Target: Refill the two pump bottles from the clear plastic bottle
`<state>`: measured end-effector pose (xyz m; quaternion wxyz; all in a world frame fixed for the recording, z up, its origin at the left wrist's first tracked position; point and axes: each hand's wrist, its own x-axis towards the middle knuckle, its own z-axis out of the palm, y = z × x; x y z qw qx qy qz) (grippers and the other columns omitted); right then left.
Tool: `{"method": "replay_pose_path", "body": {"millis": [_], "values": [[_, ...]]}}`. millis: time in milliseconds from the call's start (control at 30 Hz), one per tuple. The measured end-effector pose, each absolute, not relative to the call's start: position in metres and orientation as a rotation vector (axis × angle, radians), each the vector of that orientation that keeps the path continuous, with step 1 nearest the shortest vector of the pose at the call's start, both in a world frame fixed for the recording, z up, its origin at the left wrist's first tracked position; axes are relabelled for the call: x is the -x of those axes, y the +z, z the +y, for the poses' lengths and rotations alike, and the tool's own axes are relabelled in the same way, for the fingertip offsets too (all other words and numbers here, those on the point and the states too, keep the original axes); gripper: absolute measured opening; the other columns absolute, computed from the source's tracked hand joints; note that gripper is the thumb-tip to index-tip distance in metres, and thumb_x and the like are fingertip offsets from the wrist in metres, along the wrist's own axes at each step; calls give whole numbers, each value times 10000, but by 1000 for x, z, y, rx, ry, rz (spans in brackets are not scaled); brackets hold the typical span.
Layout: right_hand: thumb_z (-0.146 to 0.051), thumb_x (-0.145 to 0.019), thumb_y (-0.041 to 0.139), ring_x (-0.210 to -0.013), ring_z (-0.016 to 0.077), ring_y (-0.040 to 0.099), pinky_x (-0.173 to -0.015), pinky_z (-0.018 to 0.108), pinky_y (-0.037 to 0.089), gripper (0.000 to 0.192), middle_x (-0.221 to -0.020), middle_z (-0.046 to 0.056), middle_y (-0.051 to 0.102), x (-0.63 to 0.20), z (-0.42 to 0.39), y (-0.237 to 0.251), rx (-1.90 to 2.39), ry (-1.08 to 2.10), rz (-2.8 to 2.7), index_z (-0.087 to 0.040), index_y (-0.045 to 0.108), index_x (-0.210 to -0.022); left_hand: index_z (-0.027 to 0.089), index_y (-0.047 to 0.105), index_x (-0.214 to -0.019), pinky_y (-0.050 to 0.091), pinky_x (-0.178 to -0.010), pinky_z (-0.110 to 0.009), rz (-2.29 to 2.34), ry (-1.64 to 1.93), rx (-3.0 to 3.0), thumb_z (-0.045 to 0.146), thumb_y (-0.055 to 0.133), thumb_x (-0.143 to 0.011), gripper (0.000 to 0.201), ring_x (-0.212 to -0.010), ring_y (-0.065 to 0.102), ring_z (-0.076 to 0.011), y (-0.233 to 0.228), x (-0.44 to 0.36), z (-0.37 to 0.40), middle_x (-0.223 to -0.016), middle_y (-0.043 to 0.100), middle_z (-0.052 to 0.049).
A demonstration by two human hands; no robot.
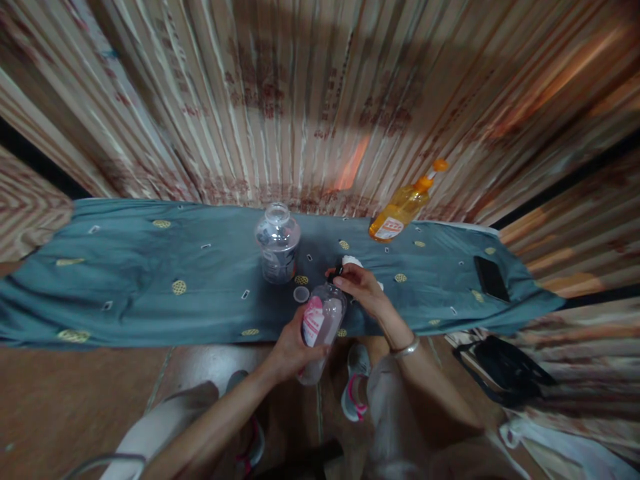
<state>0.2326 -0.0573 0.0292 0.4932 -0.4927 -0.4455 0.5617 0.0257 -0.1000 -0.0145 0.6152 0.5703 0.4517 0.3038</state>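
Observation:
My left hand (295, 347) is wrapped round a clear plastic bottle (327, 320) with a pink-and-white label, tilted over the table's front edge. At the bottle's top, the fingers of my right hand (363, 287) are closed on a small black cap (336, 272). Whether the cap still sits on the neck I cannot tell. A small round translucent lid (301, 294) lies on the cloth just left of the bottle. Beyond it stands a larger clear bottle (279, 250) with an open-looking neck. Something white and crumpled (353, 260) is partly hidden behind my right hand.
A green-blue patterned cloth (135, 267) covers the long narrow table. An orange pump bottle (397, 213) stands at the back right, and a black phone-like slab (491, 279) lies farther right. Curtains (300, 100) hang close behind. A dark bag (505, 367) is below the right end.

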Motion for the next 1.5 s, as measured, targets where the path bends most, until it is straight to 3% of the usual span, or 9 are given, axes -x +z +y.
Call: {"method": "replay_pose_path", "body": {"millis": [100, 300, 433, 533, 667, 967, 1233, 1400, 1500], "values": [[-545, -601, 933, -858, 183, 683, -837, 323, 536, 404, -935, 8, 799, -234, -57, 29, 1208, 1366, -1093, -248, 685, -719, 151, 554, -1365, 526, -1007, -509, 1029, 684, -1311, 358, 862, -542, 902, -1075, 682, -368, -18, -26, -101, -1164, 737, -126], [-490, -722, 838, -1017, 218, 679, -917, 334, 520, 393, -1092, 30, 784, -239, -63, 41, 1234, 1309, -1227, -256, 794, -1035, 199, 574, -1333, 526, -996, -494, 1041, 681, -1323, 369, 872, -537, 867, -1045, 686, -347, -26, -26, -101, -1098, 751, -72], [-526, -674, 887, -875, 200, 669, -847, 335, 534, 368, -917, 14, 769, -238, -60, 36, 1299, 1244, -1255, -241, 773, -876, 145, 533, -1379, 514, -1011, -500, 1054, 685, -1336, 344, 847, -543, 914, -1080, 674, -353, -28, -27, -102, -1170, 733, -124], [-561, -641, 904, -816, 182, 654, -799, 326, 540, 390, -940, 16, 780, -237, -59, 33, 1252, 1287, -1226, -238, 731, -772, 132, 525, -1388, 513, -1010, -490, 1054, 682, -1332, 344, 843, -545, 926, -1092, 668, -357, -27, -27, -102, -1181, 730, -129], [-599, -679, 873, -852, 184, 665, -796, 307, 532, 424, -1006, 28, 798, -238, -61, 35, 1219, 1330, -1218, -240, 778, -884, 123, 513, -1399, 488, -1044, -477, 1015, 662, -1323, 395, 862, -547, 960, -1154, 644, -364, -21, -26, -101, -1240, 710, -140], [-612, -678, 877, -1145, 259, 689, -1044, 374, 496, 506, -1142, 46, 797, -242, -64, 46, 1112, 1480, -1179, -261, 804, -1035, 148, 549, -1334, 491, -1001, -458, 892, 642, -1240, 479, 889, -562, 906, -1088, 643, -319, -21, -24, -103, -1167, 721, -101], [-563, -573, 948, -825, 201, 718, -825, 343, 577, 441, -822, -12, 780, -243, -56, 28, 1239, 1377, -1100, -250, 752, -813, 164, 561, -1301, 502, -960, -438, 951, 666, -1295, 488, 877, -555, 872, -1037, 648, -305, -32, -24, -103, -1115, 724, -84], [-508, -675, 890, -975, 214, 718, -944, 360, 543, 380, -1003, 20, 792, -254, -49, 24, 1183, 1245, -1060, -256, 761, -929, 153, 567, -1293, 507, -961, -442, 943, 624, -1327, 453, 862, -563, 843, -1054, 648, -316, -21, -22, -103, -1124, 721, -88], [-368, -682, 857, -942, 224, 696, -940, 398, 540, 323, -979, 12, 772, -255, -46, 13, 1340, 1062, -1270, -262, 741, -964, 148, 548, -1315, 505, -971, -441, 937, 638, -1312, 456, 856, -568, 865, -1064, 650, -318, -11, -18, -101, -1148, 718, -99]]}}
